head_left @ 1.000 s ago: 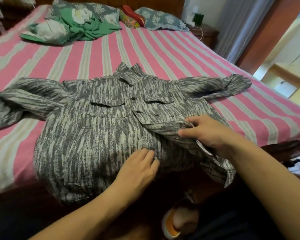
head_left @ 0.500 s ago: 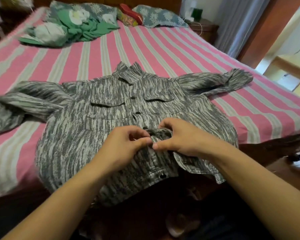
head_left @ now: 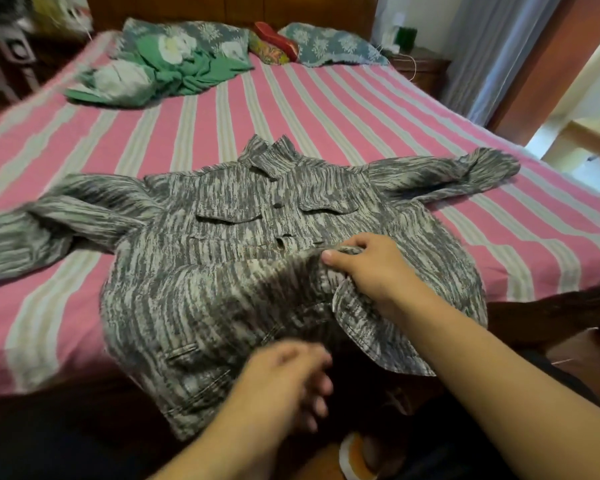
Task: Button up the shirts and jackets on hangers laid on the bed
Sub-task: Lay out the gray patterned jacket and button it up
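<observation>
- The left hand (head_left: 284,386) is at the lower middle of the frame, blurred, just over the near hem of the jacket (head_left: 222,299); its fingers look loosely bent and seem to hold nothing, though the blur keeps me from telling whether they touch the cloth.
- At the far left, the jacket's sleeve (head_left: 49,223) lies spread out across the bed (head_left: 84,140), which has a pink and pale striped cover.
- At the upper left, a crumpled green cloth (head_left: 174,74) lies near the head of the bed, with patterned pillows (head_left: 326,43) behind it.
- The grey and white streaked jacket lies face up in the middle of the frame, collar (head_left: 271,157) pointing away, its lower edge hanging over the near side of the bed.
- Two dark buttons (head_left: 277,204) show down the upper front; the lower front is open, its flap folded back.
- The right hand (head_left: 371,268), right of centre, pinches the front edge of the jacket between thumb and curled fingers, lifting a fold of cloth.
- The other sleeve (head_left: 465,171) reaches toward the right edge.
- A curtain (head_left: 492,53) hangs at the upper right.
</observation>
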A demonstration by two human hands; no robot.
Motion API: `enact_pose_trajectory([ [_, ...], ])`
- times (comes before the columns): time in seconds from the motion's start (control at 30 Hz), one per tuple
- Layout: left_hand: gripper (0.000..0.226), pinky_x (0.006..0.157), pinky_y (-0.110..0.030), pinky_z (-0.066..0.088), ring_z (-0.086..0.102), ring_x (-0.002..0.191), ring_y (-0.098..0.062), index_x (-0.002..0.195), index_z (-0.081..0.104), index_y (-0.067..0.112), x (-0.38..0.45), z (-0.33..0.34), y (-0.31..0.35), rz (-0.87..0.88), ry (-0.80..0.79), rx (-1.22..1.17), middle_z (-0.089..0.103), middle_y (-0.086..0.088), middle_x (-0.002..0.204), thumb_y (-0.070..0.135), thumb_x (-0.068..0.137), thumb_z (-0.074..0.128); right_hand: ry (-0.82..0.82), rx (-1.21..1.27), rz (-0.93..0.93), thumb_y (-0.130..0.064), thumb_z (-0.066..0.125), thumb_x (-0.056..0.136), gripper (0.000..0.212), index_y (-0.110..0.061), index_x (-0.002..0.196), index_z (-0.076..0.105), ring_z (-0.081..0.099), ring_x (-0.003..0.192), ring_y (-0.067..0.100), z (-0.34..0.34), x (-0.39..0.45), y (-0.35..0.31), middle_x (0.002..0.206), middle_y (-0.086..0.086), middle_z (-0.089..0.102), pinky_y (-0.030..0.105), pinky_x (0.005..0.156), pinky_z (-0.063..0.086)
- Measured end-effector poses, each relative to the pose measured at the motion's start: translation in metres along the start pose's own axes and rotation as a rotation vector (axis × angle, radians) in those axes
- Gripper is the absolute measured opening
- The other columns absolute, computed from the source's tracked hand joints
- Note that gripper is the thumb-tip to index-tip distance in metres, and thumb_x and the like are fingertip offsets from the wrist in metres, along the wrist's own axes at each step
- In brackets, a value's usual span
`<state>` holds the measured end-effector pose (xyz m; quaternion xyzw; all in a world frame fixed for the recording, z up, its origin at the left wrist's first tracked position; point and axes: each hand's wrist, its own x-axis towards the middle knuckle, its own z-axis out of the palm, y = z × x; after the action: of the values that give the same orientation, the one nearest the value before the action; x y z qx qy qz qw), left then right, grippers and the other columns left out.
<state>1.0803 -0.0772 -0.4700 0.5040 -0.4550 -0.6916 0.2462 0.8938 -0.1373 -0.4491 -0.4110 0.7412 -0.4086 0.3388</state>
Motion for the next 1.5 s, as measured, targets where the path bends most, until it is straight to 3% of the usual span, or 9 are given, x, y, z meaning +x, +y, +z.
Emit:
enact_pose_trajectory([
  [0.07, 0.006, 0.047, -0.025, 0.046, 0.060, 0.055, -0.013, 0.094, 0.071, 0.015, -0.007, 0.008, -0.022, -0.114, -0.030, 0.012, 0.066, 0.003, 0.063, 0.015, 0.097, 0.065, 0.055, 0.090, 0.022, -0.030, 0.081, 0.084, 0.017, -0.019, 0.090, 0.068, 0.061, 0.101, 0.018, 0.005, 0.007, -0.004, 0.106, -0.002, 0.068, 0.036, 0.088, 0.044],
  [0.27, 0.069, 0.120, -0.044, 0.024, 0.032, 0.143, -0.030, 0.147, 0.045, 0.030, 0.048, -0.028, 0.026, 0.981, 0.569, 1.006, 0.035, -0.007, 0.150, 0.050, 0.085, 0.066, 0.241, 0.311, -0.151, -0.025, 0.077, 0.088, 0.026, -0.014, 0.109, 0.067, 0.070, 0.077, 0.007, 0.016, 0.041, -0.045, 0.106, 0.004, 0.070, 0.022, 0.069, 0.055],
  [0.37, 0.113, 0.118, -0.071, 0.011, 0.002, 0.153, -0.048, 0.162, 0.006, 0.035, 0.097, -0.059, 0.057, 0.810, 0.614, 1.473, 0.004, -0.018, 0.166, 0.033, 0.076, 0.078, 0.358, 0.264, -0.401, -0.024, 0.078, 0.085, 0.015, -0.020, 0.088, 0.064, 0.064, 0.073, 0.008, 0.001, 0.061, -0.078, 0.085, -0.005, 0.069, 0.025, 0.068, 0.050],
  [0.5, 0.108, 0.095, -0.059, 0.046, 0.047, 0.129, -0.046, 0.161, 0.019, 0.034, 0.116, -0.119, 0.111, 0.938, 0.597, 1.670, 0.035, -0.017, 0.156, -0.002, 0.072, 0.067, 0.231, -0.425, -0.772, -0.028, 0.077, 0.088, 0.022, -0.016, 0.103, 0.067, 0.061, 0.085, 0.012, -0.035, 0.084, -0.099, 0.096, -0.001, 0.070, 0.024, 0.078, 0.045],
  [0.67, 0.047, 0.096, -0.052, 0.053, 0.059, 0.121, -0.035, 0.142, 0.057, 0.037, 0.147, -0.178, 0.130, 1.028, 0.088, 1.810, 0.060, -0.002, 0.142, 0.025, 0.097, 0.053, -0.063, -0.816, -0.807, -0.026, 0.074, 0.089, 0.022, -0.026, 0.099, 0.054, 0.063, 0.093, 0.026, -0.014, 0.091, -0.053, 0.093, 0.000, 0.063, 0.033, 0.073, 0.045],
  [0.77, 0.043, 0.108, -0.046, 0.044, 0.052, 0.133, -0.029, 0.141, 0.044, 0.058, 0.168, -0.194, 0.102, 0.747, -0.128, 1.954, 0.054, 0.015, 0.148, 0.046, 0.100, 0.048, -0.316, -1.052, -0.680, -0.011, 0.062, 0.092, 0.025, -0.025, 0.111, 0.054, 0.063, 0.093, 0.029, 0.035, 0.078, 0.010, 0.101, 0.001, 0.062, 0.042, 0.075, 0.054],
  [0.93, 0.036, 0.116, -0.051, 0.023, 0.033, 0.143, -0.022, 0.128, 0.061, 0.048, 0.151, -0.142, 0.126, 0.267, 0.049, 2.097, 0.051, 0.017, 0.145, 0.038, 0.094, 0.055, -0.436, -0.767, -0.345, -0.030, 0.067, 0.093, 0.024, -0.027, 0.117, 0.072, 0.067, 0.095, 0.018, 0.019, 0.090, 0.002, 0.108, -0.005, 0.071, 0.035, 0.085, 0.056],
  [1.13, 0.031, 0.087, -0.041, 0.052, 0.058, 0.100, -0.023, 0.108, 0.064, 0.026, 0.139, -0.032, 0.082, 0.411, 0.144, 1.447, 0.061, 0.001, 0.105, 0.053, 0.096, 0.056, -0.226, -0.586, -0.211, -0.023, 0.074, 0.086, 0.019, -0.015, 0.071, 0.065, 0.060, 0.068, 0.018, 0.001, 0.107, 0.004, 0.070, 0.001, 0.065, 0.030, 0.060, 0.044],
  [1.5, 0.015, 0.043, -0.019, 0.026, 0.044, 0.049, -0.008, 0.096, 0.047, 0.019, 0.104, -0.036, 0.110, 0.954, 0.576, 1.066, 0.046, 0.011, 0.060, 0.026, 0.108, 0.044, -0.256, -0.079, 0.021, -0.025, 0.068, 0.089, 0.016, -0.013, 0.081, 0.060, 0.041, 0.053, 0.016, -0.014, 0.114, 0.001, 0.066, 0.002, 0.051, 0.031, 0.053, 0.031],
])
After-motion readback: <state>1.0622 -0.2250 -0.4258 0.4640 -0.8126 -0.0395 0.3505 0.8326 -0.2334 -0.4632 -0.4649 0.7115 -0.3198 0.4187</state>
